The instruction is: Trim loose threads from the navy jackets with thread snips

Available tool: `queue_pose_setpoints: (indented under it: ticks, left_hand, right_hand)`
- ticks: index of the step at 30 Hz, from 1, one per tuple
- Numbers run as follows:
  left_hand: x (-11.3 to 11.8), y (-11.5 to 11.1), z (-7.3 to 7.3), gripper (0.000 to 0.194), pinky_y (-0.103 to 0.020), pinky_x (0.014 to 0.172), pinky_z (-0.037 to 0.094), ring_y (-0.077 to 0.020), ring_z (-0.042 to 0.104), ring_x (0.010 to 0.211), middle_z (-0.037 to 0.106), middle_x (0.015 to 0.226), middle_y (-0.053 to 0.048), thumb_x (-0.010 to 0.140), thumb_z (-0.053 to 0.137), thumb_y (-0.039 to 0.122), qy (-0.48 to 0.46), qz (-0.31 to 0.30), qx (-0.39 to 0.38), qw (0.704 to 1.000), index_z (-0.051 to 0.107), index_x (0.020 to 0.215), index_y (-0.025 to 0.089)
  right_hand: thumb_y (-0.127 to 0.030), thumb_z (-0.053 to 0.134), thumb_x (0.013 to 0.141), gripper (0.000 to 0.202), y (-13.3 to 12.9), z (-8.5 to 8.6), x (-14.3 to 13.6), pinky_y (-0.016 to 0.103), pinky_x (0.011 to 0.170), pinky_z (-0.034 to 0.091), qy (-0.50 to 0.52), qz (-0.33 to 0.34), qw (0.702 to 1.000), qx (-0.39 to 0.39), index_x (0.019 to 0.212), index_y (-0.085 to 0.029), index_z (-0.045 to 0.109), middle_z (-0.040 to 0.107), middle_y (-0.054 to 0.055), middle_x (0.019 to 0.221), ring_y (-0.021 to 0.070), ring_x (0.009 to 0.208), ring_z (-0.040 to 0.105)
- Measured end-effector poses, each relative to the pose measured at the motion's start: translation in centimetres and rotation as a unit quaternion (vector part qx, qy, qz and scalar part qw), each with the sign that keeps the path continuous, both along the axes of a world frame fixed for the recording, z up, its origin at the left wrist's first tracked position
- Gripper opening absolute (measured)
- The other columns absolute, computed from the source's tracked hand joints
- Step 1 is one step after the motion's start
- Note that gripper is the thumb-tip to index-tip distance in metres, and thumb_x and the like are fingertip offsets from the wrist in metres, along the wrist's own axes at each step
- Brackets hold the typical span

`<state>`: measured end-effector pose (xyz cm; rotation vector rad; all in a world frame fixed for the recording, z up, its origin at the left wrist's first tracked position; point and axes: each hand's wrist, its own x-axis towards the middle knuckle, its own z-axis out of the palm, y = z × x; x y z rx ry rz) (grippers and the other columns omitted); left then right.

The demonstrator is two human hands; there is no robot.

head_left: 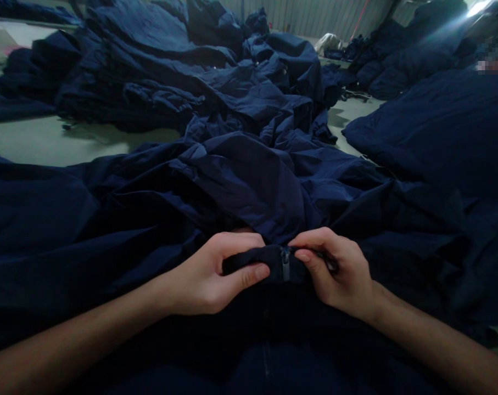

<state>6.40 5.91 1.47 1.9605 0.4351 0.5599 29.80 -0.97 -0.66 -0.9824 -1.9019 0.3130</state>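
- Near the front of the pale work surface (121, 148), a dark blue garment (249, 175) lay spread in loose folds, its zipped edge raised between the person's two hands.
- The left hand (219, 274) had a band of that edge clasped, thumb on the near face and fingers behind.
- The right hand (339, 269) pinched the edge just beside the zip, thumb and forefinger nearly together.
- Between the two thumbs the zip pull (286, 266) hung down against the cloth.
- Beyond the garment, I saw a big heap of dark blue cloth (191, 66); another dark blue pile (442, 126) sat to the right.
- At the back stood a pale ribbed wall (323, 16).
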Motion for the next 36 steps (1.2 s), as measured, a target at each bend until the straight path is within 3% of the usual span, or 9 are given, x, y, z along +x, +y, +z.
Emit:
queue_pose_setpoints:
  ticks: [3,5,10,12,15,22,28,32,36]
  left_hand:
    - [-0.1,-0.3,0.1,0.022,-0.021,0.059,0.045,-0.0106,0.054,0.067,0.054,0.076,0.003,0.097,0.067,0.031,0.032,0.005,-0.022,0.999,0.063,0.082,0.015]
    - [0.1,-0.6,-0.1,0.016,-0.019,0.055,0.045,-0.0095,0.056,0.064,0.057,0.076,0.005,0.090,0.075,0.027,0.027,0.018,-0.011,0.999,0.065,0.091,0.015]
    - [0.8,-1.5,-1.0,0.047,-0.017,0.089,0.057,-0.0130,0.075,0.099,0.077,0.113,-0.003,0.082,0.078,0.008,-0.057,0.071,0.102,0.991,0.065,0.126,0.016]
    - [0.9,-1.6,-1.1,0.048,-0.016,0.088,0.058,-0.0130,0.076,0.099,0.079,0.115,-0.003,0.082,0.079,0.010,-0.068,0.080,0.107,0.989,0.066,0.128,0.016]
    - [0.9,-1.5,-0.8,0.041,-0.016,0.084,0.060,-0.0130,0.078,0.094,0.081,0.110,-0.003,0.085,0.079,0.011,-0.067,0.102,0.090,0.988,0.071,0.125,0.015]
    - [1.2,-1.3,-0.4,0.007,-0.011,0.072,0.056,-0.0081,0.074,0.077,0.081,0.088,0.001,0.092,0.075,0.014,-0.069,0.141,0.058,0.986,0.082,0.094,0.015]
    - [1.1,-1.1,-0.5,0.011,-0.013,0.067,0.055,-0.0092,0.072,0.072,0.081,0.082,0.001,0.096,0.071,0.019,-0.047,0.135,0.045,0.989,0.081,0.093,0.016]
    - [0.9,-1.0,-0.5,0.012,-0.016,0.066,0.055,-0.0104,0.070,0.070,0.079,0.081,0.001,0.098,0.070,0.019,-0.046,0.133,0.049,0.989,0.080,0.095,0.017]
    - [0.8,-1.0,-0.3,0.006,-0.017,0.066,0.055,-0.0115,0.070,0.072,0.076,0.082,0.001,0.092,0.078,0.020,-0.029,0.072,0.035,0.996,0.077,0.095,0.015]
  right_hand:
    - [-0.012,0.059,0.100,0.015,-0.2,-0.1,-0.1,0.016,0.046,0.048,0.012,-0.007,1.000,-0.010,0.109,-0.023,0.060,0.072,-0.005,0.072,0.0092,0.053,0.068]
    - [-0.013,0.059,0.100,0.014,-0.2,-0.1,-0.2,0.017,0.043,0.046,0.019,-0.004,1.000,-0.016,0.109,-0.024,0.059,0.070,-0.005,0.069,0.0106,0.052,0.068]
    - [-0.014,0.060,0.103,0.010,0.0,-0.1,-0.4,0.018,0.041,0.045,0.041,0.008,0.998,-0.037,0.107,-0.024,0.058,0.066,-0.007,0.064,0.0109,0.049,0.067]
    - [-0.015,0.060,0.103,0.009,0.0,-0.1,-0.5,0.018,0.041,0.045,0.040,0.008,0.998,-0.038,0.108,-0.023,0.059,0.066,-0.007,0.065,0.0103,0.048,0.065]
    - [-0.014,0.061,0.102,0.012,-0.1,-0.3,-0.4,0.017,0.042,0.045,0.036,0.014,0.999,-0.033,0.110,-0.023,0.060,0.068,-0.006,0.069,0.0089,0.049,0.065]
    - [-0.014,0.060,0.103,0.013,-0.3,-0.2,-0.4,0.018,0.047,0.048,0.025,0.001,1.000,-0.012,0.112,-0.023,0.060,0.072,-0.004,0.077,0.0085,0.053,0.065]
    - [-0.016,0.057,0.105,0.012,-0.2,0.0,-0.4,0.017,0.046,0.045,0.011,0.005,1.000,-0.015,0.115,-0.022,0.059,0.066,-0.005,0.073,0.0069,0.051,0.059]
    - [-0.019,0.063,0.100,0.023,-0.3,0.1,-0.4,0.018,0.046,0.044,0.001,0.040,0.999,-0.025,0.122,-0.020,0.056,0.061,-0.006,0.073,0.0071,0.051,0.055]
    - [-0.012,0.062,0.098,0.025,-0.4,0.0,-0.3,0.020,0.053,0.051,0.016,0.015,1.000,-0.005,0.120,-0.023,0.058,0.065,-0.004,0.078,0.0094,0.060,0.062]
